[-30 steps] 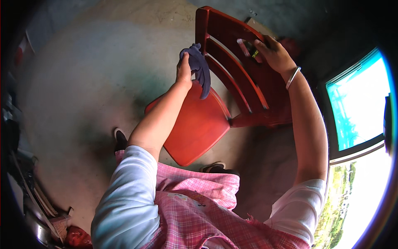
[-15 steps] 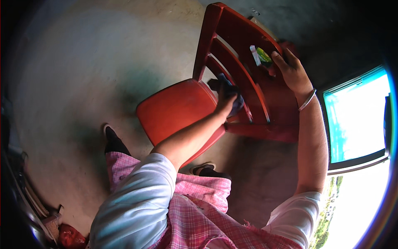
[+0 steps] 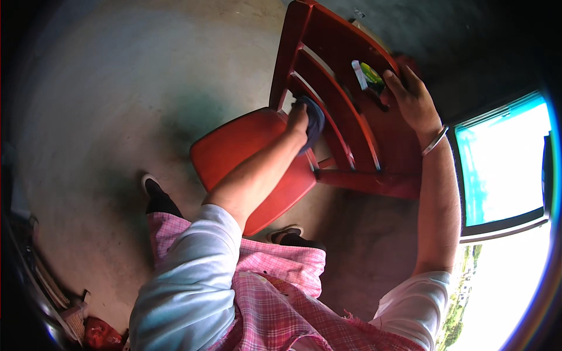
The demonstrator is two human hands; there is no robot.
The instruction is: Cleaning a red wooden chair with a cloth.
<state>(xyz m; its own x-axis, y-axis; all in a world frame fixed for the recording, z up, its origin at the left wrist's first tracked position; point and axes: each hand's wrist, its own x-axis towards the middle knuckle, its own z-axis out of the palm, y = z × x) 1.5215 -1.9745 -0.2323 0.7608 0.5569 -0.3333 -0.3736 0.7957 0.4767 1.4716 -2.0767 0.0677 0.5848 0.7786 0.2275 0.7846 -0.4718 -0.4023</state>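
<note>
A reddish-brown wooden chair point(image 3: 231, 152) with a slatted back stands in front of me, its back tilted toward the right of the view. My left hand point(image 3: 298, 121) is closed around a dark blue cloth point(image 3: 315, 126) and presses it against the lower back slats, just above the seat. My right hand point(image 3: 413, 100) grips the top rail of the chair back, thumb on the near face and fingers over the edge. Beside that thumb, a green and white item point(image 3: 369, 75) shows at the cut-out in the back; I cannot tell whether it lies in it or behind it.
Bare concrete floor point(image 3: 105, 117) spreads to the left. A bright window point(image 3: 503, 164) is at the right. A red plastic-looking thing point(image 3: 99, 333) and some long, thin pieces point(image 3: 50, 281) lie at the lower left. My shoes point(image 3: 285, 233) are close to the chair.
My left hand has slid the cloth up and left along the slats. My right hand keeps its hold on the top rail, and the chair has barely shifted.
</note>
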